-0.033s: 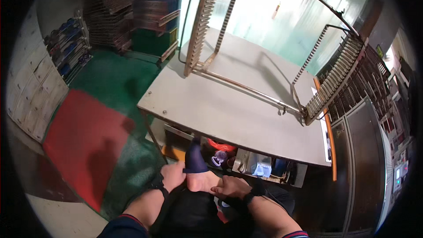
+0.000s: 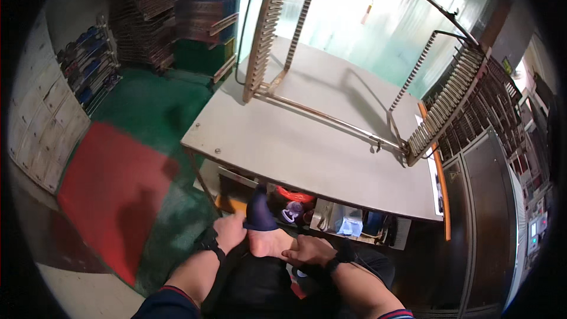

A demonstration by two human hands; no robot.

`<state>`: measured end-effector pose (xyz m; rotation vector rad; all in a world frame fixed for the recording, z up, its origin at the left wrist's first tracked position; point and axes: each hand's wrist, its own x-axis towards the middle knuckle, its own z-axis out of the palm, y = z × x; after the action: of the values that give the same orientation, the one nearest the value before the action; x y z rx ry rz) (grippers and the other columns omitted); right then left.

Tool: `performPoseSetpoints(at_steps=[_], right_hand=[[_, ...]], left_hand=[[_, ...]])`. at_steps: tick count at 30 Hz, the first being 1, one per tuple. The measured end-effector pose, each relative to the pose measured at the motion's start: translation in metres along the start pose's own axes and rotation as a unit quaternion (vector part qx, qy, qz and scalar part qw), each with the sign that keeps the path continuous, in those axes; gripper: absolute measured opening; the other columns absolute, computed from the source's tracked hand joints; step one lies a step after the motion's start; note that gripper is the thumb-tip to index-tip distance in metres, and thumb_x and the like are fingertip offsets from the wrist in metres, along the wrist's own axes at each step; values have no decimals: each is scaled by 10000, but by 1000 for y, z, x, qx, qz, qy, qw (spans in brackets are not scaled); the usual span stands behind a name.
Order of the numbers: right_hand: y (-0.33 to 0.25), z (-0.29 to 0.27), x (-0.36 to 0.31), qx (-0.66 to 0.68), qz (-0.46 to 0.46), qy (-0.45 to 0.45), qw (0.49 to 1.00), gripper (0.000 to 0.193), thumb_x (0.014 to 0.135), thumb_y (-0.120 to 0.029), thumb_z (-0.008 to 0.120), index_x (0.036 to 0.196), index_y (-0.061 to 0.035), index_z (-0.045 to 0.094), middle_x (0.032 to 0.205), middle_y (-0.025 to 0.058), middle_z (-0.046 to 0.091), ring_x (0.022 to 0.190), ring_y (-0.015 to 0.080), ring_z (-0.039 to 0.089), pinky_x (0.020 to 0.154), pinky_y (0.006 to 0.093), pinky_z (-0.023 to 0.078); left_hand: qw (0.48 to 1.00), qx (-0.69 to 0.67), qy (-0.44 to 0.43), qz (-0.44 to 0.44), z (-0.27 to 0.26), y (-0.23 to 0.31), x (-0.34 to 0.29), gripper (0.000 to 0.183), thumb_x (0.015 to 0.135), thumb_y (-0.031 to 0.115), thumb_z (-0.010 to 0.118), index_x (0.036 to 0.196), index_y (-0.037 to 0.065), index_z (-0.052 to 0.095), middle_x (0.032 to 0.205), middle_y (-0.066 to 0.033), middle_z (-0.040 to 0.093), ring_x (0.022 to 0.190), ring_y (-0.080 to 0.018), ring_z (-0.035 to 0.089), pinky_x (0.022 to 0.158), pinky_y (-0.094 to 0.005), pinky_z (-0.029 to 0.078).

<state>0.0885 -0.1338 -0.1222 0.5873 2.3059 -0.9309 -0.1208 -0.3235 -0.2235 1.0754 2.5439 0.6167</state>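
A dark navy sock (image 2: 258, 212) covers the front part of my bare foot (image 2: 267, 244), and the heel and ankle show uncovered. My left hand (image 2: 230, 230) is closed at the sock's edge, beside the heel, with the fingertips partly hidden. Wrapped round the ankle is my right hand (image 2: 314, 250), its thumb lying along the skin. Dark bands sit on both wrists. The foot is raised in front of the worktable (image 2: 319, 165), over my dark-clothed lap.
On the worktable stands a rusty metal slotted rack (image 2: 322, 117). Its lower shelf holds a red plastic bag (image 2: 295, 195), a purple-and-white item (image 2: 292, 211) and a pale blue package (image 2: 349, 223). A dark metal cabinet (image 2: 487, 201) is at right, wooden lockers (image 2: 44, 118) at left.
The view has shifted very slightly, and my left hand and the sock's edge sit a touch differently. Both hands keep the same places on the sock and ankle.
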Motion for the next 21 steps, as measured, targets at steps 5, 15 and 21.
performPoseSetpoints(at_steps=[5, 15, 21], right_hand=[[16, 12, -1, -28, 34, 48, 998, 568, 919, -616, 625, 1008, -70, 757, 1003, 212, 755, 999, 410, 728, 841, 514, 560], [-27, 37, 46, 58, -130, 324, 935, 852, 926, -360, 727, 1575, 33, 340, 1330, 291, 572, 1204, 459, 621, 1009, 493, 537], [-37, 23, 68, 27, -162, 399, 902, 911, 816, -152, 781, 1564, 81, 316, 1259, 271, 590, 1138, 439, 637, 960, 491, 549]], left_hand=[[990, -33, 125, 62, -20, 30, 26, 277, 812, 65, 688, 1077, 147, 698, 930, -164, 733, 907, -396, 725, 764, -513, 560], [944, -306, 63, 106, -21, 31, -6, 103, 823, -19, 638, 902, 18, 692, 850, -150, 696, 813, -320, 693, 736, -411, 540], [968, -220, -14, 120, -47, 75, -20, 172, 831, 88, 685, 975, 41, 601, 904, -208, 668, 886, -424, 669, 769, -490, 531]])
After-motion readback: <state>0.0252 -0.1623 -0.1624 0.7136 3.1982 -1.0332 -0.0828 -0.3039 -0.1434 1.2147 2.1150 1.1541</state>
